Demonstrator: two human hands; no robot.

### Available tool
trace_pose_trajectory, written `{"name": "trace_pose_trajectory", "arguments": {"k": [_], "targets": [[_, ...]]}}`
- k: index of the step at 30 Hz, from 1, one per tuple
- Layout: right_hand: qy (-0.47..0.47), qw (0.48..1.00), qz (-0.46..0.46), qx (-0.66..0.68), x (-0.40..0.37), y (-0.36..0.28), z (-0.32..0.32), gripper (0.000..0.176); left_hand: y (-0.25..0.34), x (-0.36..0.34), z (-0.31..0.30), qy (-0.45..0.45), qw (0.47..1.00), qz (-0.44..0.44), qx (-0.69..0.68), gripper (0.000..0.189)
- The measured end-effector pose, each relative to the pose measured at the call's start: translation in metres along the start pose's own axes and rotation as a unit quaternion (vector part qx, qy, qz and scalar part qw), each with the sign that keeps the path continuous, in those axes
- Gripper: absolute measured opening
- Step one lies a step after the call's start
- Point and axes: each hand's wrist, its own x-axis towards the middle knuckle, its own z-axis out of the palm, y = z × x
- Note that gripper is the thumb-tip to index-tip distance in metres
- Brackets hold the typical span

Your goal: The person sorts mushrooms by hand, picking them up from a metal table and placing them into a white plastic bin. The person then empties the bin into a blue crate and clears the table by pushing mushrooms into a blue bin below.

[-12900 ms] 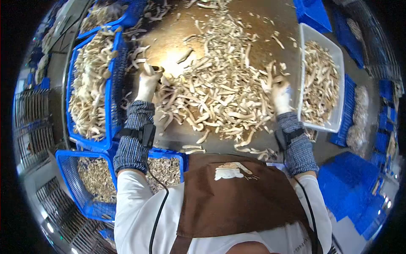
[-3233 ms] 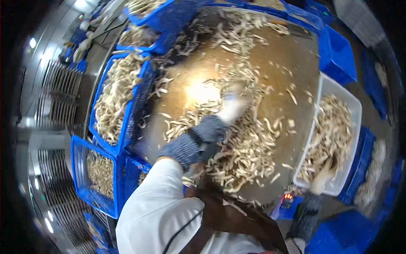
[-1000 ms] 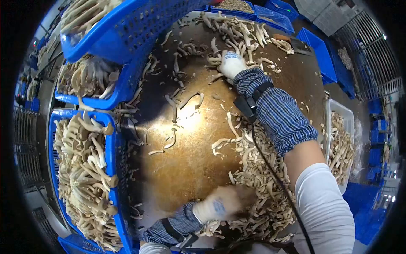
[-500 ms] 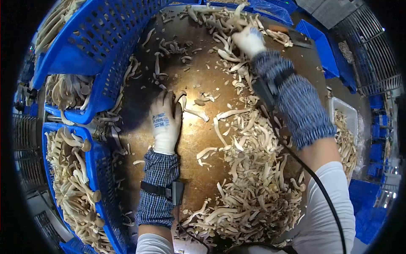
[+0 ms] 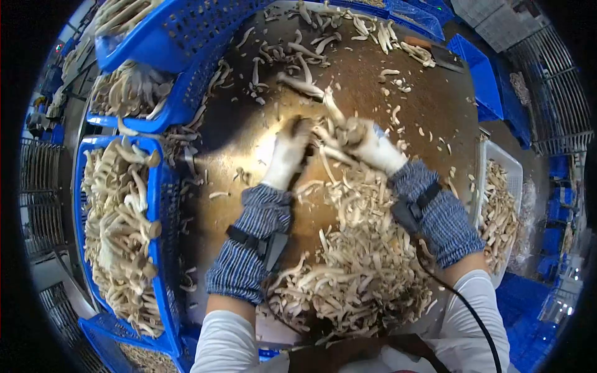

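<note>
My right hand (image 5: 378,149), in a white glove, is closed around several pale long-stemmed mushrooms (image 5: 334,107) over the middle of the table. Close by on its left is my left hand (image 5: 287,154), also gloved, with fingers smeared by motion near the ends of those stems. Below both hands a large heap of mushroom pieces (image 5: 367,255) spreads down to the table's near edge. More loose mushrooms (image 5: 301,84) lie just beyond my hands on the metal tabletop (image 5: 249,161).
Blue crates full of mushrooms (image 5: 163,248) line the left side, with another blue crate (image 5: 180,34) tilted at the upper left. A white basket of mushroom pieces (image 5: 516,180) stands at the right. A flat-bladed knife (image 5: 446,61) lies near the far right corner, by a blue bin (image 5: 476,78).
My right hand has come back from the far side to the middle, bringing mushrooms with it. My left hand has moved right towards it. The view has shifted slightly.
</note>
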Motion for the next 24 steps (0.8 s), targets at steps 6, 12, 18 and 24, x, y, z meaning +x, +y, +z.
{"name": "trace_pose_trajectory", "arguments": {"k": [6,12,18,24], "targets": [[0.076,0.981,-0.001,0.178,-0.137,0.025,0.05,0.047,-0.002,-0.116,0.042,-0.158,0.981,-0.077,-0.079,0.046],[0.227,0.949,-0.001,0.217,-0.261,0.022,0.038,0.016,-0.016,-0.217,0.016,-0.269,0.892,0.322,0.17,0.046],[0.346,0.904,-0.022,0.251,-0.295,0.029,0.018,0.013,0.063,-0.145,-0.002,-0.074,0.991,-0.009,0.11,0.058],[0.229,0.968,0.006,0.101,-0.26,0.044,0.043,0.034,0.032,0.023,-0.029,-0.051,0.729,0.134,0.669,0.069]]}}
